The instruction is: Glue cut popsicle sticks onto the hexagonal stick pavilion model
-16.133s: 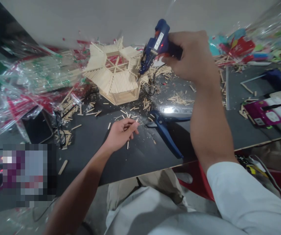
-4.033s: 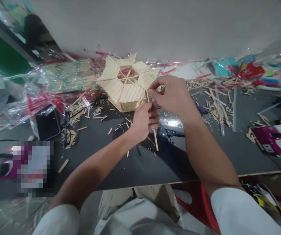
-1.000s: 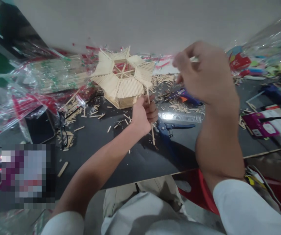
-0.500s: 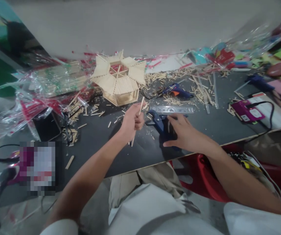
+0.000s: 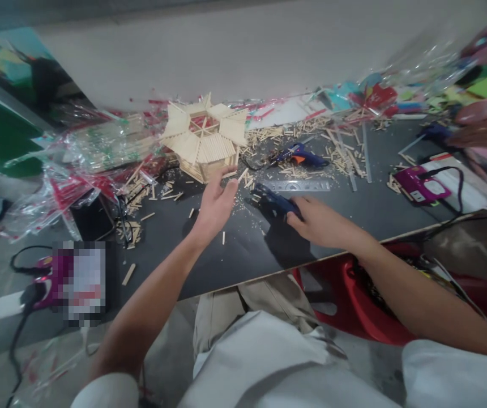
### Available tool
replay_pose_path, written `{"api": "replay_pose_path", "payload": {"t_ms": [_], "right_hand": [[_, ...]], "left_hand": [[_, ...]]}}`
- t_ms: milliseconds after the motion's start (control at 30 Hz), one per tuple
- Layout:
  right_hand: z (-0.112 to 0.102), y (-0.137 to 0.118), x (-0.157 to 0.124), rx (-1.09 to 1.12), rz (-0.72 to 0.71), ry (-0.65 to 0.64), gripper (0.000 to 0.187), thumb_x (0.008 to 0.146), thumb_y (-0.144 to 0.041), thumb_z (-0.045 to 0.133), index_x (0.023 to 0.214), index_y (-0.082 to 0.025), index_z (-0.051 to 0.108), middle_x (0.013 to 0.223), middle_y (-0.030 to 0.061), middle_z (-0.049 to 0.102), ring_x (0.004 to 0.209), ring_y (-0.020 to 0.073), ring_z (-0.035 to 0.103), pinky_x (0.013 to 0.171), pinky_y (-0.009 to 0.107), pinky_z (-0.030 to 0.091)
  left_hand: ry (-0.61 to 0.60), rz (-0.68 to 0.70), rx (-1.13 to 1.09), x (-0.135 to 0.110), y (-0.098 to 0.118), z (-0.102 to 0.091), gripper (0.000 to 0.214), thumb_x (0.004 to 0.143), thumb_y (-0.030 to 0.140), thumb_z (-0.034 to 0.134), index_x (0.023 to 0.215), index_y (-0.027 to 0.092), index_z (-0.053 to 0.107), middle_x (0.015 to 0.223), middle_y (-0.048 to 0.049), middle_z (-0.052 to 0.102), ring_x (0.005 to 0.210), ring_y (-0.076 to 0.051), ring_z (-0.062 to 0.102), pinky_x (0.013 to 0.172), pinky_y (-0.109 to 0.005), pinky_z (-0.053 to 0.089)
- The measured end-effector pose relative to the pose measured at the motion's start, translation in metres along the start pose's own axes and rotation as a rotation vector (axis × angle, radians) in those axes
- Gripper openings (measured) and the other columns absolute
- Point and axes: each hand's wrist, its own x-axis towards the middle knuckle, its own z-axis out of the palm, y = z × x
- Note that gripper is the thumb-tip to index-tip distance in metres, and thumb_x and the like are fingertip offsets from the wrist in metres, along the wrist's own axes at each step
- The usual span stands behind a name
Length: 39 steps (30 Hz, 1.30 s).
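My left hand (image 5: 214, 205) hovers over the black table (image 5: 247, 255), just in front of the hexagonal stick roof model (image 5: 203, 139). Its fingers pinch a thin wooden stick (image 5: 240, 174), whose tip pokes out on the right. To the right, my right hand (image 5: 317, 222) is closed on the handles of the blue cutters (image 5: 272, 199). The cutters are raised a little off the table and point left, toward the stick.
A blue glue gun (image 5: 299, 155) and a metal ruler (image 5: 298, 185) lie behind the cutters among several stick offcuts. Cellophane bags (image 5: 77, 158) are heaped at the left. At the right are a purple box (image 5: 421, 190) with a cable and another person's hand (image 5: 481, 133).
My right hand came down from head height, closed on the cutters and lifted them. My left hand drew the stick back from the model and tilted it.
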Motion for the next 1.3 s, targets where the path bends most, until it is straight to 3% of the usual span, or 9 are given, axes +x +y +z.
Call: {"api": "replay_pose_path", "payload": {"t_ms": [133, 267, 400, 700, 867, 1067, 1300], "right_hand": [[-0.020, -0.024, -0.013, 0.279, 0.082, -0.103, 0.026, 0.101, -0.039, 0.035, 0.086, -0.023, 0.049, 0.085, 0.0078, 0.065, 0.076, 0.0230, 0.060, 0.068, 0.033, 0.045], [-0.018, -0.048, -0.023, 0.499, 0.092, -0.158, 0.030, 0.101, -0.044, 0.033, 0.086, -0.022, 0.048, 0.086, 0.0044, 0.062, 0.081, 0.0199, 0.058, 0.073, 0.031, 0.044], [-0.006, -0.060, -0.022, 0.596, 0.065, -0.158, 0.030, 0.101, -0.043, 0.032, 0.089, -0.022, 0.050, 0.088, 0.0037, 0.060, 0.083, 0.0196, 0.056, 0.077, 0.032, 0.042], [0.000, -0.070, -0.016, 0.604, 0.003, -0.081, 0.024, 0.102, -0.038, 0.035, 0.088, -0.023, 0.047, 0.090, 0.0040, 0.061, 0.083, 0.0195, 0.055, 0.081, 0.033, 0.042], [0.002, -0.074, -0.019, 0.575, 0.013, -0.085, 0.024, 0.105, -0.037, 0.034, 0.100, -0.022, 0.052, 0.103, 0.0088, 0.063, 0.097, 0.0230, 0.058, 0.090, 0.036, 0.043], [0.004, -0.073, -0.019, 0.524, -0.008, -0.094, 0.027, 0.107, -0.039, 0.033, 0.097, -0.022, 0.051, 0.100, 0.0090, 0.063, 0.096, 0.0239, 0.059, 0.088, 0.037, 0.044], [0.004, -0.073, -0.021, 0.473, -0.051, -0.109, 0.034, 0.110, -0.037, 0.034, 0.118, -0.016, 0.059, 0.111, 0.0139, 0.065, 0.110, 0.0269, 0.062, 0.098, 0.040, 0.044]], "left_hand": [[0.007, 0.324, 0.559, 0.005, -0.011, -0.012, 0.025, 0.095, 0.023, 0.069, 0.119, 0.022, 0.069, 0.053, 0.0095, 0.039, 0.047, -0.009, 0.035, 0.052, -0.020, 0.026], [0.012, 0.369, 0.916, 0.011, -0.019, -0.019, 0.035, 0.100, 0.028, 0.056, 0.134, 0.019, 0.061, 0.054, 0.0092, 0.041, 0.050, -0.014, 0.043, 0.059, -0.026, 0.033], [0.014, 0.333, 1.091, 0.008, -0.021, -0.019, 0.045, 0.100, 0.031, 0.050, 0.142, 0.018, 0.056, 0.051, 0.0083, 0.043, 0.052, -0.018, 0.050, 0.064, -0.031, 0.040], [-0.026, 0.254, 1.186, 0.001, -0.018, -0.017, 0.056, 0.097, 0.031, 0.047, 0.151, 0.018, 0.050, 0.055, 0.0052, 0.053, 0.054, -0.020, 0.053, 0.067, -0.031, 0.045], [-0.008, 0.221, 1.232, 0.001, -0.014, -0.019, 0.058, 0.096, 0.032, 0.048, 0.152, 0.019, 0.050, 0.056, 0.0045, 0.053, 0.055, -0.020, 0.054, 0.069, -0.032, 0.046], [-0.007, 0.213, 1.253, 0.000, -0.011, -0.021, 0.059, 0.096, 0.036, 0.049, 0.154, 0.024, 0.050, 0.063, 0.0024, 0.058, 0.059, -0.022, 0.058, 0.069, -0.033, 0.049], [-0.033, 0.189, 1.239, 0.001, -0.008, -0.024, 0.061, 0.095, 0.035, 0.050, 0.155, 0.022, 0.049, 0.061, 0.0027, 0.056, 0.058, -0.022, 0.057, 0.071, -0.033, 0.049]]}}
